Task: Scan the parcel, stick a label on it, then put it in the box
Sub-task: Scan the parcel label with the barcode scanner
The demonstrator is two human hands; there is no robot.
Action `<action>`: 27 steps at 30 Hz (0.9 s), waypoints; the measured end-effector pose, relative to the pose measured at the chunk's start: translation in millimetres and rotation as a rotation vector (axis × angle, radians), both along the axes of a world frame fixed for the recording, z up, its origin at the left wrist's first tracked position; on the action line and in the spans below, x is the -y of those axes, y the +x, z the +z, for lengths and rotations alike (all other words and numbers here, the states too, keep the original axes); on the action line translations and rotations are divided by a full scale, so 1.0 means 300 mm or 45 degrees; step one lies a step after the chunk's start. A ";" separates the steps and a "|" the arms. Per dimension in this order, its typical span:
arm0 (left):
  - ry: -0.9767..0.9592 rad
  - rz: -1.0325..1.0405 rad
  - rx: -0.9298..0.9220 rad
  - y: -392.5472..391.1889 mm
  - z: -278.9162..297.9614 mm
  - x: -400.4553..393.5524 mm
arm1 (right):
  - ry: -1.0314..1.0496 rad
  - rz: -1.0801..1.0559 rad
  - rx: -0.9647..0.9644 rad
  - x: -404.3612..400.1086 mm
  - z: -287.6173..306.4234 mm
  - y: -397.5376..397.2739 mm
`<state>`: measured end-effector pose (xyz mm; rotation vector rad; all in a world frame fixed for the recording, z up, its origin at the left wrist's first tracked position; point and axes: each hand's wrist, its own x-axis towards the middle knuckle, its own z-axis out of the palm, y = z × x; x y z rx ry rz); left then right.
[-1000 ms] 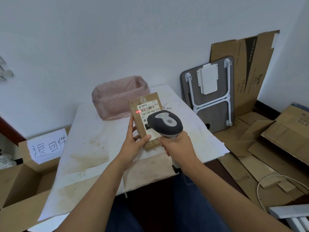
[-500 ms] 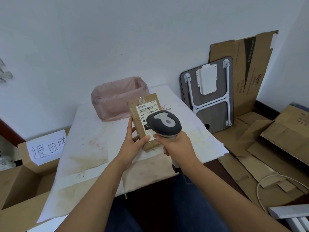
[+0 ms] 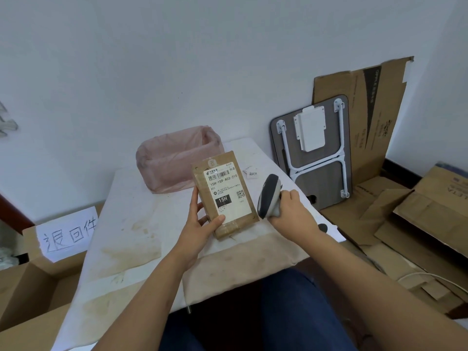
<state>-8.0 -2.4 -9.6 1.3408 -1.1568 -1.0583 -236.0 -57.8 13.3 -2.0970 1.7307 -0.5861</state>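
Upright above the stained worktop (image 3: 141,224), the brown parcel (image 3: 224,195) stands on its long axis, leaning slightly left, printed face toward the person. Their left hand (image 3: 202,224) grips its lower left edge, thumb across the front. Just beside it, the right hand (image 3: 288,211) holds a grey scanner (image 3: 269,196), nose angled down.

Plain white wall (image 3: 177,59) behind a stained white table (image 3: 141,224). A folded grey lap table (image 3: 326,183) with white legs and flattened cardboard sheets (image 3: 359,117) lean against the wall off the table's right edge; more cardboard (image 3: 405,224) covers the floor.
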 end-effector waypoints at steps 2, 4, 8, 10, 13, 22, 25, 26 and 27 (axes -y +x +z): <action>0.007 -0.005 0.001 0.001 0.001 -0.001 | 0.074 0.005 -0.123 0.024 -0.042 -0.015; 0.013 -0.004 0.001 0.000 0.003 -0.003 | 0.125 0.021 -0.179 0.043 -0.078 -0.025; 0.027 -0.007 0.007 0.000 0.006 -0.002 | 0.121 0.061 -0.213 0.071 -0.110 -0.031; 0.038 -0.007 0.009 0.001 0.007 0.000 | 0.091 0.054 -0.201 0.081 -0.110 -0.028; 0.042 -0.017 0.005 0.003 0.008 0.002 | 0.052 0.067 -0.215 0.090 -0.116 -0.024; 0.063 0.007 0.017 0.000 0.017 0.002 | 0.110 0.091 -0.191 0.075 -0.129 -0.044; 0.075 0.049 0.008 0.000 0.026 0.008 | 0.148 0.085 -0.010 0.062 -0.105 -0.054; 0.082 0.060 0.003 0.002 0.029 0.010 | 0.137 0.079 0.076 0.056 -0.091 -0.054; 0.093 0.072 -0.004 0.003 0.033 0.012 | 0.100 0.069 0.176 0.050 -0.076 -0.053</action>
